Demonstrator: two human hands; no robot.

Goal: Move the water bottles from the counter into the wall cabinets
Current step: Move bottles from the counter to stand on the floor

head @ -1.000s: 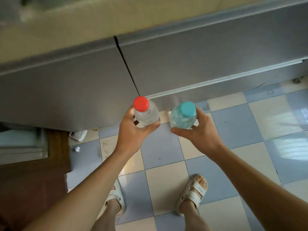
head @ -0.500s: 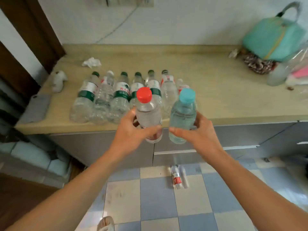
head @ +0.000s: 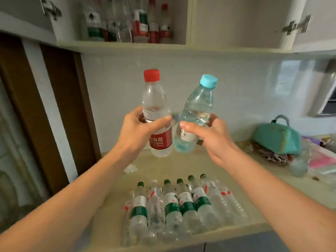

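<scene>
Two bottles aloft | left hand (head: 140, 131) grips red-capped bottle (head: 156, 113) mid-body | right hand (head: 209, 137) grips blue-capped bottle (head: 195, 115) | likely full, thin-walled, slippery

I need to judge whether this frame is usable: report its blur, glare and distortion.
Head view: wide-angle bending curves the cabinet shelf and counter edges; motion blur smears the bottles lying on the counter; the red-capped bottle in the left hand and blue-capped bottle in the right hand stay fairly sharp; window glare on the wall tiles.
</scene>
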